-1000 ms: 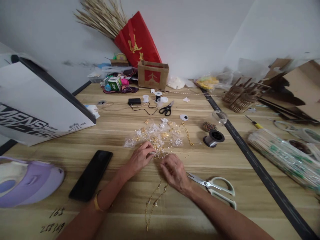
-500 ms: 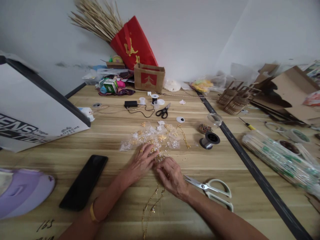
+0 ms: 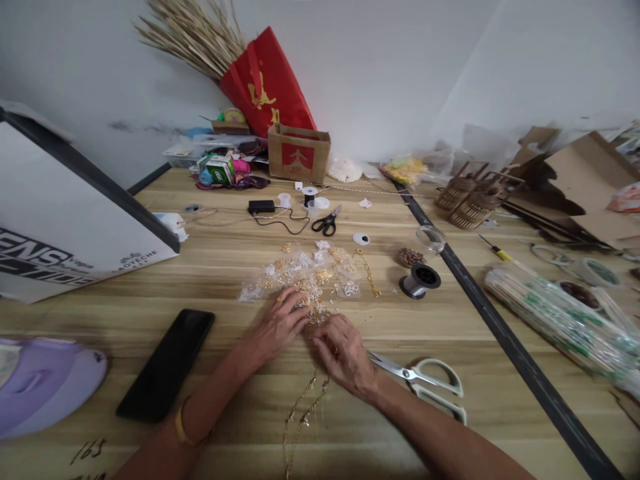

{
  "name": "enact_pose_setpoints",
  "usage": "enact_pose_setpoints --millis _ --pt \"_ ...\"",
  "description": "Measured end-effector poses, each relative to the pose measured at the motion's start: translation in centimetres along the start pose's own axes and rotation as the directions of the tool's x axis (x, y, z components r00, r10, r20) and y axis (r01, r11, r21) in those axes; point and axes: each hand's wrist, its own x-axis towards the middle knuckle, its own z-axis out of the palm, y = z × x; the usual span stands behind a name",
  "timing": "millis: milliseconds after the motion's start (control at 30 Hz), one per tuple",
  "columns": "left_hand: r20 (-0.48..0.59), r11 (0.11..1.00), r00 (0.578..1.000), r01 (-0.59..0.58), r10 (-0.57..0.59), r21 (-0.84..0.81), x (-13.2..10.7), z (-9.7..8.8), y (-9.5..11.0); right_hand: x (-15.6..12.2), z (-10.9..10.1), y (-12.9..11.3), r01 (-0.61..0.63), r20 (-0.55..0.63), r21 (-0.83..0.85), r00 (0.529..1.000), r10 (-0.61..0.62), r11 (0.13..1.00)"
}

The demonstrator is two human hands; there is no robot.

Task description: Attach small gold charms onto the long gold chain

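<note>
Small gold and clear beads (image 3: 313, 283) lie heaped in and around thin plastic bags mid-table. My left hand (image 3: 283, 323) rests at the near edge of this heap, fingers stretched out and somewhat apart, a ring on one finger. Close beside it, my right hand (image 3: 346, 353) is closed with fingers curled in a pinch. A thin gold beaded necklace (image 3: 305, 420) lies on the table and runs up under my right hand; its end there is hidden by the fingers. White-handled scissors (image 3: 425, 380) lie just right of my right hand, blades partly apart.
A black phone (image 3: 167, 365) and a purple object (image 3: 55, 383) lie left, below a big white box (image 3: 75, 220). A wire spool (image 3: 420, 280), a gold chain (image 3: 369, 272) and black scissors (image 3: 326, 223) lie beyond. Wrapped sticks (image 3: 555, 320) are at right.
My left hand has drawn back slightly, toward me and to the left, from the bead heap. My right hand and the necklace stay nearly still.
</note>
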Motion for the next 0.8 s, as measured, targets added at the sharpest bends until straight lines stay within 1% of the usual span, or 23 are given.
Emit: enact_pose_setpoints --millis 100,267,500,600,733,800 --pt "-0.023 0.999 1.000 0.001 -0.003 -0.045 -0.09 0.02 -0.16 -0.11 0.05 0.11 -0.005 0.008 -0.008 1.000 0.005 1.000" --pt "-0.021 0.996 0.999 0.035 -0.037 -0.076 -0.06 0.01 -0.34 -0.22 0.10 0.19 -0.004 0.013 -0.014 1.000 0.004 1.000" --pt "-0.062 0.993 0.992 0.104 -0.107 -0.051 -0.03 0.10 -0.67 -0.14 0.10 0.11 -0.008 0.011 -0.009 1.000 0.008 1.000" --pt "-0.046 0.993 0.993 0.108 -0.110 -0.047 -0.01 0.05 -0.56 -0.16 0.07 0.15 -0.002 0.008 -0.005 1.000 0.002 1.000" --pt "0.005 0.993 0.995 0.098 -0.098 -0.061 -0.06 -0.06 -0.27 -0.16 0.02 0.17 -0.005 0.021 -0.007 1.000 0.005 1.000" --pt "0.007 0.993 0.996 0.087 -0.087 -0.080 -0.09 -0.13 -0.15 -0.12 0.02 0.11 -0.003 0.017 -0.002 1.000 0.003 1.000"
